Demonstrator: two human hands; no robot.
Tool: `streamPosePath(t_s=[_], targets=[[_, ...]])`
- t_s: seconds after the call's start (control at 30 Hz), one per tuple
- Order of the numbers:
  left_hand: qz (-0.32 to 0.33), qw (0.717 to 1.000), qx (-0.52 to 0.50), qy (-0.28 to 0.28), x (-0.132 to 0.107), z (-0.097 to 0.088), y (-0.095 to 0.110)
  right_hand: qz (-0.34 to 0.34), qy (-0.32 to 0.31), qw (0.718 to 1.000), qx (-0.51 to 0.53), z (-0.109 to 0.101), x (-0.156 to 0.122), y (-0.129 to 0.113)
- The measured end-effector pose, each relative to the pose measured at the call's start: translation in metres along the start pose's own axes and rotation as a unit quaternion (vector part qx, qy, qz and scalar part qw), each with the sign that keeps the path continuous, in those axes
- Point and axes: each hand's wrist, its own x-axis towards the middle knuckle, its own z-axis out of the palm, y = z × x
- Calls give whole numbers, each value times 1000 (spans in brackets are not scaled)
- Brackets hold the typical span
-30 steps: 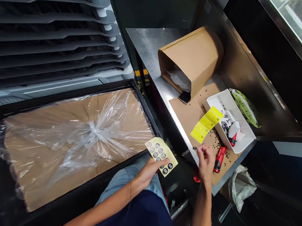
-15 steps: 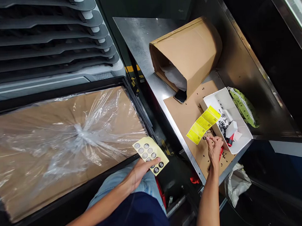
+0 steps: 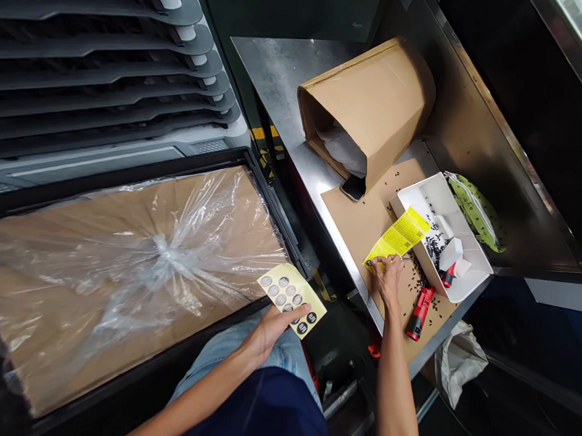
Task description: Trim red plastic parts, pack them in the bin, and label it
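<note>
My left hand (image 3: 269, 331) is closed on a pale yellow sticker sheet (image 3: 291, 298) printed with round dark numbered stickers, held over my knee beside the tray's corner. My right hand (image 3: 387, 279) reaches onto the brown cardboard sheet (image 3: 359, 224) on the steel counter and pinches the near end of a bright yellow label strip (image 3: 398, 238). The strip's far end leans on the rim of a white plastic bin (image 3: 427, 196). A red and black tool (image 3: 419, 303) lies just right of my right hand.
A large black tray (image 3: 271, 199) holds cardboard under crinkled clear plastic (image 3: 167, 255). Stacked grey trays (image 3: 96, 72) fill the upper left. A tipped brown box (image 3: 373, 105) and a phone (image 3: 353, 188) lie on the steel counter (image 3: 275, 71). Small black bits scatter about the bin; a green pouch (image 3: 474, 210) lies right.
My right hand moved from the counter's front edge up toward the bin, then left onto the near end of the yellow label strip and took hold of it. The left hand barely moved.
</note>
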Motion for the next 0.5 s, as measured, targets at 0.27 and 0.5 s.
streamPosePath(t_s=[0.27,0.5], targets=[[13,1000,0,-8,6,-6,-6,-6,-13,1000,-24,6,5,11],[16,1000,-2,7,11,-5,-11,-4,-5,998,-60,6,7,3]])
